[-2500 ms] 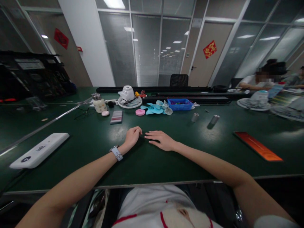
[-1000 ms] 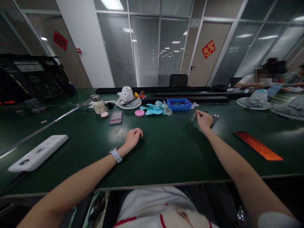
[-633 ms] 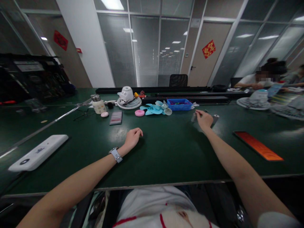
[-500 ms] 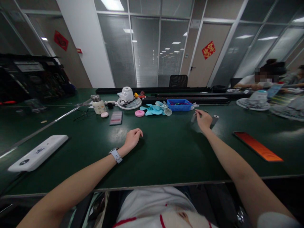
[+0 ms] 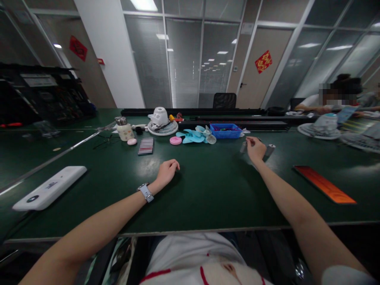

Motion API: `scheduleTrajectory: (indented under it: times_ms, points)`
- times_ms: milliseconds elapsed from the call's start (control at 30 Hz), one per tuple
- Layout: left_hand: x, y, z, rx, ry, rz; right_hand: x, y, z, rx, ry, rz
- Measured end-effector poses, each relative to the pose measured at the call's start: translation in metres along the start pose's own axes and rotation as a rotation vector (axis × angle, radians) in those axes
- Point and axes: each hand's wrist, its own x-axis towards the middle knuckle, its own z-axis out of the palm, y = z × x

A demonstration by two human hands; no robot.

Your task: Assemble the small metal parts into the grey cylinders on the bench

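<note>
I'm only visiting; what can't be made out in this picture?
All in the head view:
Whether the right hand grips or only touches the left metal cylinder: the hand partly covers it.
What, if anything, the left hand has under its curled fingers: the hand hides it.
What exactly the blue basket holds: too small and blurred.
The flat card's face: pixelated.
The far-right white grille: cut off by the right edge.

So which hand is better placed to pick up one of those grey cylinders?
Probably the right hand: it appears between the two grey cylinders, close to both, though contact is unclear. The left hand lies well away, off to their left.
</note>
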Motion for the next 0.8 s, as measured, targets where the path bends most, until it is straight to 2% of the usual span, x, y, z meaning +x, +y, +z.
scheduleTrajectory:
  times_ms: [167,400,600,800]
  points:
    - [-0.0021,0.0047,-0.0008,0.017,0.01,0.011,0.0,0.0053,-0.0012,-0.011,-0.017,-0.015]
    - [-0.0023,0.0052,-0.0004,0.017,0.009,-0.003,0.0009,0.0094,0.0015,-0.014,-0.068,-0.129]
    - [-0.0018,0.003,0.0,0.019,-0.001,-0.018,0.0003,0.007,0.0003,-0.168,-0.097,-0.107]
    - [-0.0024,0.0039,-0.0001,0.026,-0.013,-0.009,-0.0016,0.0046,-0.0019,-0.261,-0.166,-0.233]
